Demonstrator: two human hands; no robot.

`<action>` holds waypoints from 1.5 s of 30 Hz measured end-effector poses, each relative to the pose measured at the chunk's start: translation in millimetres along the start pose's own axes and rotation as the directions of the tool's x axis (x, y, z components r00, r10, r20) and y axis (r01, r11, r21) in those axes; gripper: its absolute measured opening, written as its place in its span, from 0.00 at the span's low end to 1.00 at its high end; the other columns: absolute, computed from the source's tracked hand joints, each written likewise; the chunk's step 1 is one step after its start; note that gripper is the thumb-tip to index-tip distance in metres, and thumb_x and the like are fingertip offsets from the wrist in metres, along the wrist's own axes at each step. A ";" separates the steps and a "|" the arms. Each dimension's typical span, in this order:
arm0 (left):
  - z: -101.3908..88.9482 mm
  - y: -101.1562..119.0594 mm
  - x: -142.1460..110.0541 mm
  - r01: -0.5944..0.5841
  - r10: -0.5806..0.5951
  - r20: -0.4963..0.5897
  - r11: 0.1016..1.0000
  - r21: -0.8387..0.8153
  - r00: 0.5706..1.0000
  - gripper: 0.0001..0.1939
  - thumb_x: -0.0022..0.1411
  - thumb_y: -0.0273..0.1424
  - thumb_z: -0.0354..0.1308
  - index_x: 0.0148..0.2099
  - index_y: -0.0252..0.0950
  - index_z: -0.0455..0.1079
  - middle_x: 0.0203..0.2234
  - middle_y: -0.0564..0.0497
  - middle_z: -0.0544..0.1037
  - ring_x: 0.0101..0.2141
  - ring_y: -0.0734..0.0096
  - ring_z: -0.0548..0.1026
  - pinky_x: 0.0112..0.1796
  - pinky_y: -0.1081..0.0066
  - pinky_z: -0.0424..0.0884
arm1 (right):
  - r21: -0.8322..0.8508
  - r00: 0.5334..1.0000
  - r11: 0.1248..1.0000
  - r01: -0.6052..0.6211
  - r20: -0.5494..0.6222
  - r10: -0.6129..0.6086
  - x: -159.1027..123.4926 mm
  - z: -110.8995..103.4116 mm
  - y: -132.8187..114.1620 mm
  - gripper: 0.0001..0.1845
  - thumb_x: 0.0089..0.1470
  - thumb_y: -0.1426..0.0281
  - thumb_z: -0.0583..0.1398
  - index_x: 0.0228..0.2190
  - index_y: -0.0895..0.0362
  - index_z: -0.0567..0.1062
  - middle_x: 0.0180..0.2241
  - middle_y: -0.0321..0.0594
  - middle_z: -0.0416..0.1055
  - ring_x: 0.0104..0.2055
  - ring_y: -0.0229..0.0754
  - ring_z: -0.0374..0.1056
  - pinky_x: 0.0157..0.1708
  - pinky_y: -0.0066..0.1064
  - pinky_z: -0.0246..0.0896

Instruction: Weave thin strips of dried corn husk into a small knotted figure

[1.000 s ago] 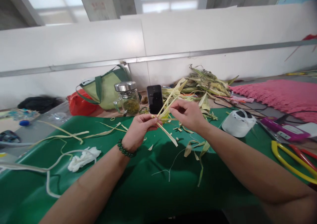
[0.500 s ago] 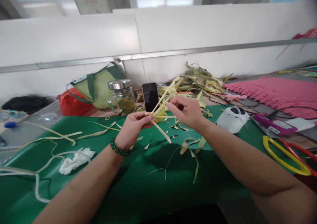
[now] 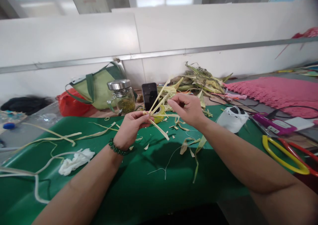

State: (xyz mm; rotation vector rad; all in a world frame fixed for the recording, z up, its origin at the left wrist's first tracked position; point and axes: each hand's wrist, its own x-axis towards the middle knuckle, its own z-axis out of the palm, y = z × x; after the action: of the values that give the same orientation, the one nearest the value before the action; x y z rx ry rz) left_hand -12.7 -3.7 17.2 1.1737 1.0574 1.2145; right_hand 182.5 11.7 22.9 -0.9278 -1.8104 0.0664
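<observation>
Pale yellow corn husk strips (image 3: 159, 129) fan out from the pinch of my left hand (image 3: 132, 124), thumb pressed on the point where they cross. Some strips point up and away, one slants down toward me, and one runs right. My right hand (image 3: 187, 109) is closed, with its thumb and forefinger at a husk strip (image 3: 162, 100) on the right of the bundle; the exact contact is partly hidden. Both hands are raised over a green mat (image 3: 149, 198). Behind the strips a yellow tape roll (image 3: 159, 115) is partly covered.
Husk scraps (image 3: 184, 147) and thread lie below my hands. Behind are a glass jar (image 3: 125, 99), a phone (image 3: 149, 95) and a husk pile (image 3: 201, 79). A white container (image 3: 231, 120) and yellow-and-red handles (image 3: 283, 158) are at right, crumpled white tissue (image 3: 76, 162) at left.
Both hands keep almost the same pose. The whole view has shifted slightly, and the strips sit a little further left in it; the hold on them looks unchanged.
</observation>
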 end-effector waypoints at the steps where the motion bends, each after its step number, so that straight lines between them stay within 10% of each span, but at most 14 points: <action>1: 0.0 0.1 0.0 0.001 -0.001 0.001 1.000 -0.001 1.000 0.13 0.39 0.33 0.69 0.30 0.31 0.77 0.22 0.49 0.79 0.26 0.73 0.76 0.30 0.76 0.71 | 0.001 1.000 1.000 0.004 0.001 -0.004 0.3 -0.3 -0.2 0.14 0.54 0.66 0.54 0.19 0.56 0.66 0.17 0.33 0.64 0.20 0.33 0.57 0.24 0.27 0.52; 7: 0.0 -0.4 0.7 -0.024 0.025 0.014 1.000 -0.015 1.000 0.10 0.41 0.32 0.68 0.28 0.31 0.76 0.22 0.50 0.79 0.25 0.74 0.75 0.29 0.77 0.71 | -0.182 0.943 0.981 0.069 0.333 -0.004 9.5 -10.5 14.7 0.12 0.39 0.79 0.58 0.29 0.56 0.74 0.34 0.39 0.74 0.38 0.44 0.67 0.38 0.32 0.59; 15: 0.6 -0.4 2.1 -0.034 0.034 0.016 0.999 0.000 0.999 0.07 0.43 0.29 0.66 0.27 0.31 0.75 0.23 0.51 0.78 0.25 0.75 0.75 0.29 0.77 0.72 | -0.542 0.504 0.830 0.130 0.757 0.416 11.0 -12.2 46.1 0.22 0.39 0.70 0.64 0.41 0.55 0.73 0.38 0.43 0.72 0.38 0.45 0.68 0.30 0.28 0.56; 26: 0.1 -1.4 2.7 -0.038 0.038 0.015 0.999 0.036 0.999 0.05 0.45 0.29 0.65 0.27 0.32 0.75 0.23 0.51 0.79 0.24 0.76 0.75 0.29 0.76 0.72 | -0.595 0.432 0.800 0.076 0.743 0.511 15.9 2.9 46.3 0.07 0.50 0.70 0.59 0.33 0.57 0.76 0.30 0.39 0.73 0.30 0.38 0.66 0.25 0.26 0.53; 45: 1.4 -0.9 1.0 -0.021 0.019 0.047 0.999 0.037 0.999 0.06 0.47 0.28 0.65 0.29 0.31 0.75 0.24 0.50 0.79 0.27 0.76 0.76 0.30 0.78 0.72 | -0.557 0.400 0.824 -0.105 0.735 0.548 20.8 1.6 58.5 0.10 0.52 0.69 0.57 0.29 0.60 0.77 0.28 0.41 0.74 0.28 0.38 0.65 0.25 0.26 0.54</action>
State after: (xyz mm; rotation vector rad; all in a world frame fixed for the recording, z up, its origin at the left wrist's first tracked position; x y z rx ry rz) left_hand -11.1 -2.8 16.5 1.2384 1.0399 1.1819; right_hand 210.8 66.0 11.9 -1.8393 -2.6198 0.5238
